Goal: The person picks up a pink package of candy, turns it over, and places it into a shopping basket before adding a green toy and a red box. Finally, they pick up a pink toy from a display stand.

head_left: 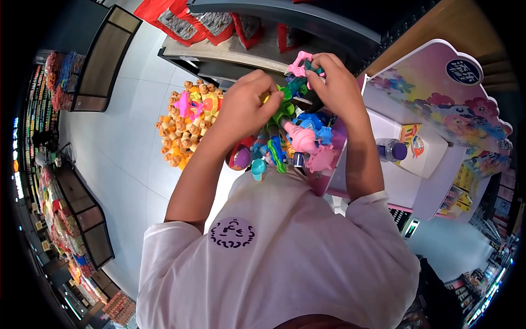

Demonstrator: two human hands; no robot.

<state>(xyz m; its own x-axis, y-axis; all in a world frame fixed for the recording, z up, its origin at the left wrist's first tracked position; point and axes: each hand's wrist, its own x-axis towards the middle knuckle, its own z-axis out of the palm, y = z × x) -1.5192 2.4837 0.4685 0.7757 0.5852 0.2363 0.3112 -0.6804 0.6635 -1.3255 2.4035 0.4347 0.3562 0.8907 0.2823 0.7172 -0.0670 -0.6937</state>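
Note:
My right hand [335, 85] is closed at the top of a cluster of plastic toys, its fingers around a pink plastic toy [299, 64] with a teal part beside it. My left hand [246, 104] is closed, thumb and fingers pinched next to a bit of yellow; what it grips is mostly hidden. Green toys [285, 111] stand between the hands. Below them hang a pale pink toy [301, 137], a pink toy [320, 159], blue toys [311, 122], a blue-and-green toy [277, 154], a purple ball-like toy [239, 158] and a teal scoop-like toy [258, 169].
A heap of yellow-orange figure toys [183, 131] stands at left on the tiled floor. Ahead is a shelf [203, 50] with red packages [211, 23]. A pink display stand [378, 126] at right holds a purple-capped jar [392, 149]. Stocked shelving lines the far left.

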